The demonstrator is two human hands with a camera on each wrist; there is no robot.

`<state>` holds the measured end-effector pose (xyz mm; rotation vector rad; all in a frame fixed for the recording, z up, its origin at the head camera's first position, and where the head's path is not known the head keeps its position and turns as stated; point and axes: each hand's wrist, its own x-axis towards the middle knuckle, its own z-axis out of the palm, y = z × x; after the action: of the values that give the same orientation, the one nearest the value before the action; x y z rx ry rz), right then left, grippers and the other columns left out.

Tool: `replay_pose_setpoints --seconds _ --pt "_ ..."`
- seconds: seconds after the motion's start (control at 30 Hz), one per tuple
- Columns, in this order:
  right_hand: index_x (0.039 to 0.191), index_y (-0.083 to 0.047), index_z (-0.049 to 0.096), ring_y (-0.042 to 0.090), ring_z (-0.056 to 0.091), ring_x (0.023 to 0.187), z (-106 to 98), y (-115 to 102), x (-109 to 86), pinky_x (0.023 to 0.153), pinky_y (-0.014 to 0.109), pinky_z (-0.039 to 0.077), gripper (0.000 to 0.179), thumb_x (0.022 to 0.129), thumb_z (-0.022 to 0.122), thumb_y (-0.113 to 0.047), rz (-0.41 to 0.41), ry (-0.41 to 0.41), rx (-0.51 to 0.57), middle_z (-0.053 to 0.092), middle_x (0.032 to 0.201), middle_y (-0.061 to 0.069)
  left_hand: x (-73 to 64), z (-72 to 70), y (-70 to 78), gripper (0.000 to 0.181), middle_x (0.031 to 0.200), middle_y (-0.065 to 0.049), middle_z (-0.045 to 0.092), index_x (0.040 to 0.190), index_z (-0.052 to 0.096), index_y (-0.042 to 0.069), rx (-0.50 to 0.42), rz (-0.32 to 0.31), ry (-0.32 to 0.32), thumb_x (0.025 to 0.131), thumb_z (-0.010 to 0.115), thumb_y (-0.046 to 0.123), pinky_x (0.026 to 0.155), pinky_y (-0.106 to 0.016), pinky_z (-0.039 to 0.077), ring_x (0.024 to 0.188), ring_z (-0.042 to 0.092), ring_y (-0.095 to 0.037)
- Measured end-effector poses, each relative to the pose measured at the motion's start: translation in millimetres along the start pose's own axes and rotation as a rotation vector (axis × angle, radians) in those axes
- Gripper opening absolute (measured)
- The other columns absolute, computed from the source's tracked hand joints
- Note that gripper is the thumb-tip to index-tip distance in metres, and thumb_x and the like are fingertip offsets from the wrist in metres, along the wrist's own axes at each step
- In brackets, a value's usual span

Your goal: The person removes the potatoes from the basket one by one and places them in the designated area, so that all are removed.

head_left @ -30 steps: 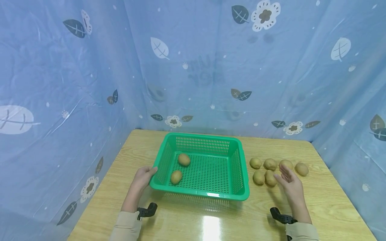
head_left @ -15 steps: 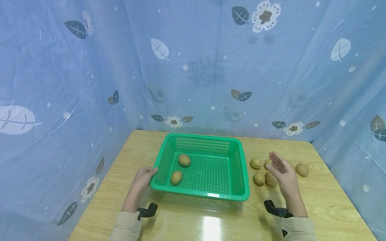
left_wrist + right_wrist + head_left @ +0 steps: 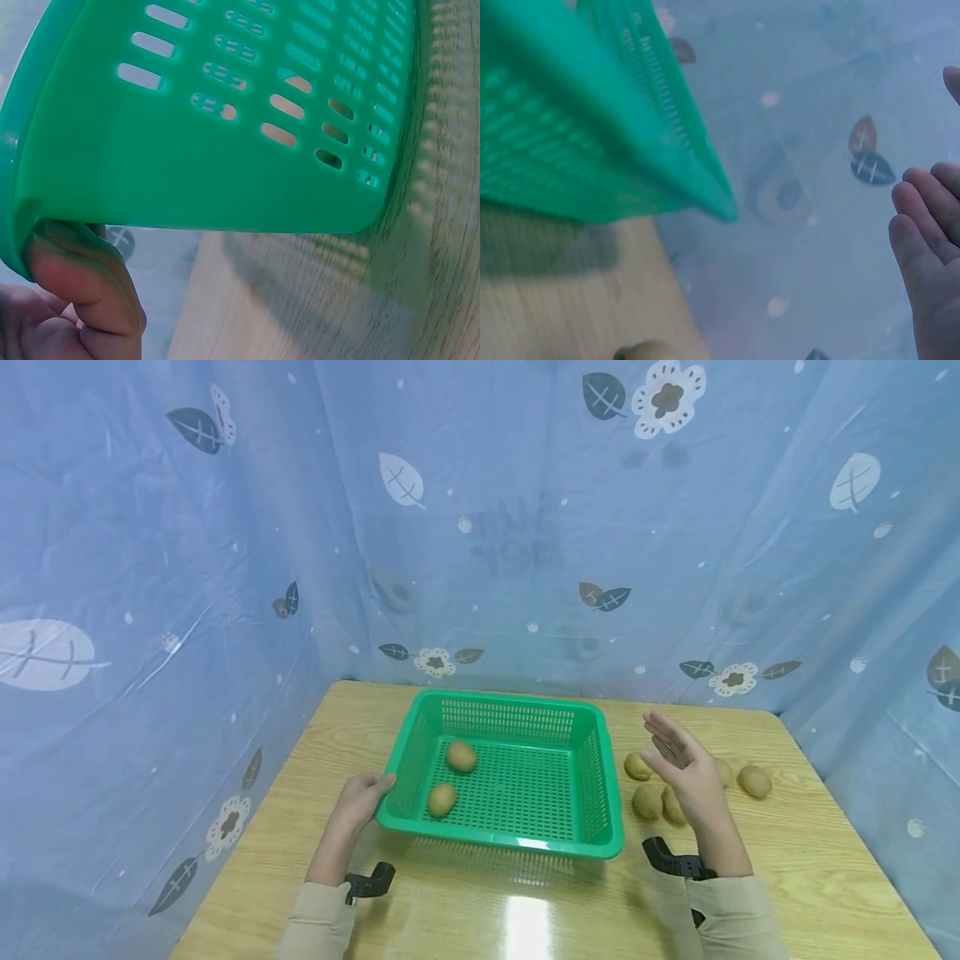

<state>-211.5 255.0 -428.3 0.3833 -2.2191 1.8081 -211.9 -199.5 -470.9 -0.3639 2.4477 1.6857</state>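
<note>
A green plastic basket (image 3: 501, 850) holds two potatoes in its left part: one potato (image 3: 461, 757) farther back and another potato (image 3: 442, 799) nearer the front. My left hand (image 3: 357, 799) grips the basket's rim at the front left corner; in the left wrist view, its curled fingers (image 3: 82, 285) lie under that rim. To the right of the basket, my right hand (image 3: 688, 774) is raised above a group of potatoes, fingers extended and holding nothing. It hides part of the group. A potato (image 3: 647, 802) and a potato (image 3: 754, 782) show on either side of it.
The wooden table (image 3: 420, 910) meets a blue patterned curtain (image 3: 517, 527) at the back and both sides. A black wrist mount (image 3: 371, 881) is strapped at my left wrist, and a similar mount (image 3: 667, 858) at my right.
My right hand has moved left and away from me over the potatoes, toward the basket. My left hand and the basket stay in place, and the view has shifted slightly.
</note>
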Motion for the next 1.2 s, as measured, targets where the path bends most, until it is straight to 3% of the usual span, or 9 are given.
replay_pose_setpoints --seconds 0.2,0.37,0.47,0.7,0.87,1.2 --pt "0.143 0.002 0.035 0.002 0.044 0.127 11 -9 14.7 0.103 0.012 0.033 0.056 0.092 0.057 0.002 -0.055 -0.04 0.035 0.046 0.142 0.004 -0.9 -0.1 0.7 0.039 0.096 -0.016 0.064 0.113 0.058 -0.009 -0.009 -0.005 0.001 0.1 0.046 0.025 0.069 -0.026 0.047 0.081 0.059 -0.017" --pt "0.143 0.004 0.033 -0.001 0.042 0.128 23 -14 27.4 0.103 0.012 0.033 0.056 0.093 0.056 0.0 -0.072 -0.109 0.022 0.038 0.146 0.021 -1.1 0.0 2.0 0.039 0.096 -0.017 0.064 0.112 0.058 -0.009 -0.019 -0.002 0.003 0.1 0.046 0.025 0.07 -0.026 0.047 0.081 0.06 -0.017" --pt "0.144 0.001 0.033 0.006 0.04 0.132 31 -15 34.9 0.104 0.013 0.032 0.056 0.093 0.057 -0.004 -0.067 -0.156 0.02 0.035 0.146 0.026 -1.2 -0.3 1.2 0.039 0.096 -0.016 0.064 0.112 0.058 -0.009 -0.009 -0.001 0.005 0.1 0.046 0.026 0.071 -0.027 0.047 0.082 0.06 -0.017" --pt "0.145 -0.004 0.034 0.029 0.033 0.138 55 -17 54.7 0.11 0.024 0.031 0.057 0.094 0.058 -0.01 -0.047 -0.242 0.046 0.036 0.148 0.02 -0.8 0.5 -1.9 0.038 0.093 -0.014 0.063 0.11 0.059 -0.008 0.007 -0.008 0.014 0.1 0.047 0.027 0.071 -0.027 0.046 0.082 0.058 -0.018" --pt "0.145 -0.003 0.033 0.031 0.032 0.139 76 -18 70.0 0.113 0.041 0.027 0.058 0.094 0.059 -0.011 -0.03 -0.294 0.1 0.035 0.149 0.019 -0.4 1.0 -2.0 0.037 0.092 -0.014 0.064 0.109 0.06 -0.008 -0.009 0.001 0.019 0.099 0.048 0.027 0.069 -0.027 0.045 0.079 0.058 -0.017" --pt "0.146 -0.005 0.032 0.031 0.031 0.139 113 -9 88.2 0.115 0.045 0.022 0.058 0.094 0.058 -0.008 0.023 -0.368 0.194 0.034 0.15 0.017 -0.5 2.6 -3.7 0.038 0.092 -0.013 0.064 0.11 0.06 -0.008 -0.013 0.005 0.024 0.099 0.05 0.027 0.069 -0.027 0.046 0.079 0.059 -0.017"
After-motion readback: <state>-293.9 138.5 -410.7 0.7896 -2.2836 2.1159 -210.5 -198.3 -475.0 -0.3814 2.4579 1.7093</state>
